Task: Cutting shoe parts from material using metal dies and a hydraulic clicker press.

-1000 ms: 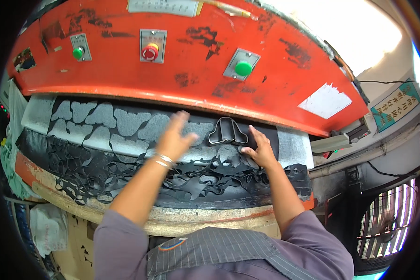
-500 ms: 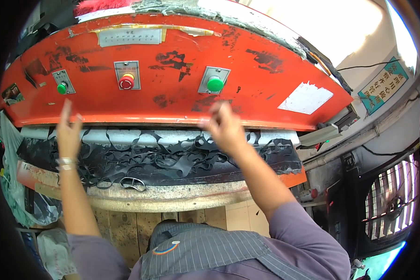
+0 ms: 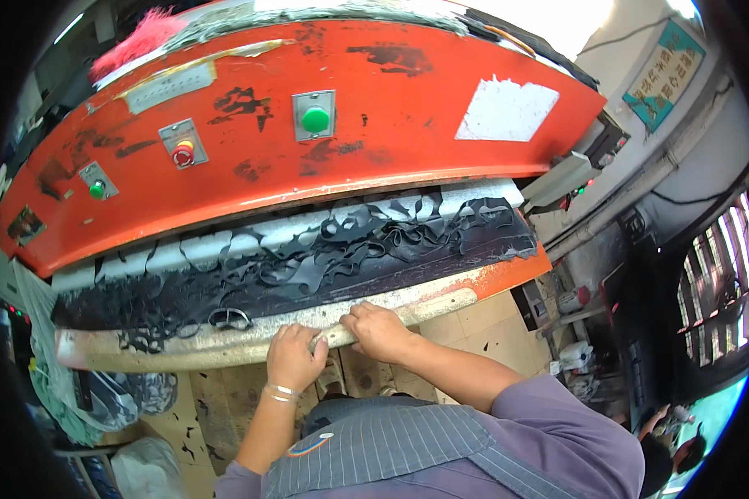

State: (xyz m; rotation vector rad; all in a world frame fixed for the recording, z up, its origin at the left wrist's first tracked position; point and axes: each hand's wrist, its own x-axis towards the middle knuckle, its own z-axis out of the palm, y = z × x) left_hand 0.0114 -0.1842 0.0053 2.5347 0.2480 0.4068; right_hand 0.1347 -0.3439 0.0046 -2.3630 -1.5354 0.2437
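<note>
We rest our left hand point(image 3: 295, 356) and right hand point(image 3: 379, 330) side by side, fingers curled down on the worn front edge of the cutting board point(image 3: 183, 349), holding nothing, likely bracing there. Just beyond our knuckles lies the black sheet point(image 3: 324, 266) of cut-out scrap, with a metal cutting die point(image 3: 229, 318) left of our left hand, under the red press head point(image 3: 391, 141).

Left hand point(image 3: 295, 358), right hand point(image 3: 380, 331) dropped from buttons, apparently gripping bed edge point(image 3: 183, 345).

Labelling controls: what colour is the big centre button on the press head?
Green button, on a grey plate; head view.
</note>
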